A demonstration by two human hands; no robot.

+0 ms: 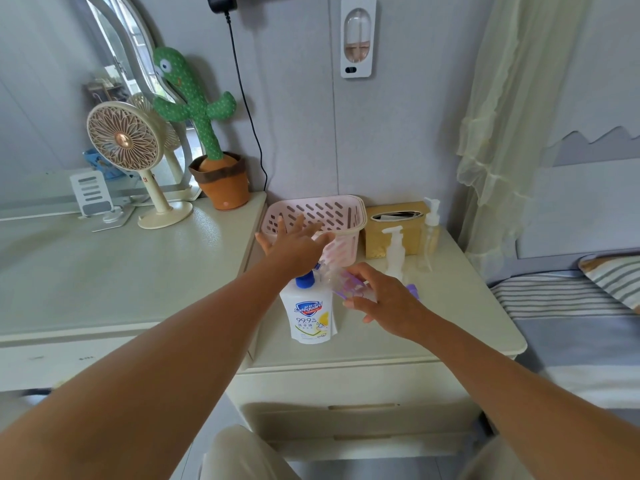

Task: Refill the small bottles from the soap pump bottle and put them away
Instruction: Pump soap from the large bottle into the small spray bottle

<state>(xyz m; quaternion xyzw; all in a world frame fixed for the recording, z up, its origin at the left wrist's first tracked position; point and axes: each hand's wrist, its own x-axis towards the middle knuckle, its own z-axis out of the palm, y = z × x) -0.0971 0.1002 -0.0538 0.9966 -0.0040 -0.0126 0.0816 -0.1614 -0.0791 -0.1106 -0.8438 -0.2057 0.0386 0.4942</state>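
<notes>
Your left grip point(294, 244) is released, fingers splayed flat, hovering over the blue pump head of the soap pump bottle point(308, 313). That bottle stands on the desk point(381, 344) just in front of the pink basket point(311, 211). Your right grip point(384, 299) lies over a small clear bottle with purple trim point(341, 284), close beside the spout. Blur hides the fingers, so I cannot tell whether you grasp the bottle or only touch it. Judged step: bringing the small bottle's mouth under the spout. To do it well, seat the neck directly below the nozzle and hold it upright. Then press the pump head with your left palm in slow, full strokes so soap does not string over the rim. Two more small pump bottles — one white point(394, 252), one clear point(429, 233) — stand by a gold tissue box point(374, 242). Surface is pale and glossy, set against a grey wall. A fan point(123, 140) and a plush cactus point(197, 109) stand on the adjoining top to the left; a striped bed point(561, 299) lies to the right.
</notes>
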